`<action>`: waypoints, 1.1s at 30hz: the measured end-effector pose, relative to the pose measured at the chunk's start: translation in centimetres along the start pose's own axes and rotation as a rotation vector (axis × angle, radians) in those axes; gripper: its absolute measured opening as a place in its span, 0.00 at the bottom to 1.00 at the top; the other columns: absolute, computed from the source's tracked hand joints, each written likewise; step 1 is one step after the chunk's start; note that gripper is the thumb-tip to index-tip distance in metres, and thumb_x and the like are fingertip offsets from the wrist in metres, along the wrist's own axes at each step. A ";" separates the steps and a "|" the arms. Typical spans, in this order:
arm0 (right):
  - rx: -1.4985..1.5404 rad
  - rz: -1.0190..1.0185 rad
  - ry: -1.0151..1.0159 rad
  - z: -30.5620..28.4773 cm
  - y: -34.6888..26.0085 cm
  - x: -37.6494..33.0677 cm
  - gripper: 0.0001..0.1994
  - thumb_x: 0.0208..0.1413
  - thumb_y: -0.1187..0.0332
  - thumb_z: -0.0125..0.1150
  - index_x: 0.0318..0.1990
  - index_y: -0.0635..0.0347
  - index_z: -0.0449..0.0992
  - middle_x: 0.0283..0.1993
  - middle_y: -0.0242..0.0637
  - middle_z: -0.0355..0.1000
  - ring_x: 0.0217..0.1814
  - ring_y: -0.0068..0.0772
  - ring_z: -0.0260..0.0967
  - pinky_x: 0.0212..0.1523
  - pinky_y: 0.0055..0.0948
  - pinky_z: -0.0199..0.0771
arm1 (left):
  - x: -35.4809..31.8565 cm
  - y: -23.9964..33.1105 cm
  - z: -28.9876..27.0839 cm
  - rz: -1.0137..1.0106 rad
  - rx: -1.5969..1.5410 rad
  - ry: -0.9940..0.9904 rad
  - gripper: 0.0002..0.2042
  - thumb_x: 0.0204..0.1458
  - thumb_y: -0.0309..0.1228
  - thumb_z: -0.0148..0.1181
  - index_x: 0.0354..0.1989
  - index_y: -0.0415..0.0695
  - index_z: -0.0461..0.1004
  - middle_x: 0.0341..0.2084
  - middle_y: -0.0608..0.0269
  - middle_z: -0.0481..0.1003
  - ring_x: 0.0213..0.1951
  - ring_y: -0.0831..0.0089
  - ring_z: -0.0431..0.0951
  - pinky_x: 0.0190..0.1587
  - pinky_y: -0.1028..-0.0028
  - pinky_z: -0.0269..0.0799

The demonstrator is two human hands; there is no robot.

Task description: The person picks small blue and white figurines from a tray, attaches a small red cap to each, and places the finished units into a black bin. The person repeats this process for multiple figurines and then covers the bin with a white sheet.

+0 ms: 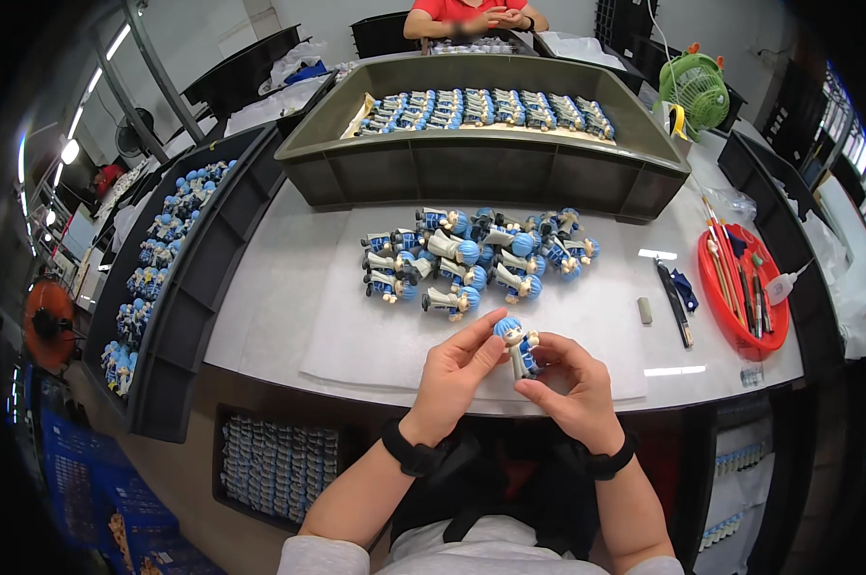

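Note:
A small blue-haired figurine [518, 347] in blue and white clothing stands upright between my two hands, just above the table's front edge. My left hand [463, 362] pinches it by the head with thumb and fingers. My right hand [572, 381] grips its lower body from the other side. Beyond my hands, a pile of similar figurines [466, 251] lies on a white sheet [356, 335], most of them on their sides. Black bands circle both my wrists.
A deep grey-green tray [481, 172] with rows of figurines stands behind the pile. At left is a black bin [203, 297] of figurines. On the right lie a red basket [783, 331] of brushes, a black pen [674, 302] and a grey block [645, 310]. A person [471, 14] sits opposite.

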State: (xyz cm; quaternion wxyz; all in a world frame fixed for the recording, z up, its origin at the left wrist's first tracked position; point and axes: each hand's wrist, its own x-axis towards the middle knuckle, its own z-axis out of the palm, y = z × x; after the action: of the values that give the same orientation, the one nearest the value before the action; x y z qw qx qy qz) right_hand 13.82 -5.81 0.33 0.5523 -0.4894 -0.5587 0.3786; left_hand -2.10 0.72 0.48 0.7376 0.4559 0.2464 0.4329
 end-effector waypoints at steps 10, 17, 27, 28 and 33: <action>-0.072 -0.106 -0.033 0.2 -0.3 0.3 0.28 0.42 0.71 0.70 0.53 0.65 0.67 0.41 0.44 0.73 0.42 0.29 0.72 0.38 0.23 0.74 | -0.2 -0.2 -0.5 0.007 -0.165 0.033 0.16 0.59 0.26 0.48 0.54 0.36 0.65 0.43 0.61 0.72 0.42 0.76 0.73 0.46 0.75 0.71; -0.086 -0.052 -0.046 0.0 -0.2 0.0 0.26 0.47 0.72 0.67 0.54 0.65 0.66 0.41 0.45 0.73 0.38 0.29 0.73 0.37 0.23 0.73 | -0.3 -0.3 -0.7 -0.006 -0.094 0.032 0.16 0.59 0.28 0.48 0.55 0.37 0.64 0.45 0.58 0.72 0.46 0.73 0.72 0.49 0.71 0.68; 0.132 0.073 -0.077 -0.4 -0.6 -0.2 0.18 0.58 0.71 0.54 0.55 0.65 0.64 0.39 0.40 0.72 0.40 0.23 0.69 0.42 0.22 0.69 | -0.4 -0.4 -0.8 -0.024 -0.112 0.016 0.16 0.59 0.27 0.47 0.54 0.36 0.64 0.46 0.58 0.72 0.45 0.74 0.73 0.48 0.73 0.69; 0.127 0.062 -0.081 -0.4 -0.5 -0.2 0.17 0.59 0.71 0.53 0.55 0.65 0.64 0.39 0.40 0.72 0.40 0.23 0.69 0.42 0.22 0.69 | -0.4 -0.4 -0.9 -0.030 -0.121 0.015 0.16 0.59 0.27 0.47 0.54 0.36 0.64 0.46 0.58 0.72 0.45 0.74 0.73 0.49 0.73 0.69; 0.187 0.047 -0.045 -0.3 -0.3 -0.3 0.18 0.57 0.73 0.55 0.55 0.66 0.64 0.40 0.40 0.72 0.41 0.23 0.69 0.43 0.22 0.70 | -0.3 -0.1 -0.7 -0.050 -0.119 0.006 0.16 0.60 0.27 0.46 0.55 0.36 0.64 0.49 0.53 0.70 0.48 0.71 0.72 0.51 0.72 0.68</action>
State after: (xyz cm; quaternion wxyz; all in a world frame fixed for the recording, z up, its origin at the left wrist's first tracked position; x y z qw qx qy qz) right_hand 14.03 -6.14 0.54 0.5737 -0.4399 -0.5217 0.4529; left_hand -2.71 0.74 0.07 0.7731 0.4035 0.2338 0.4299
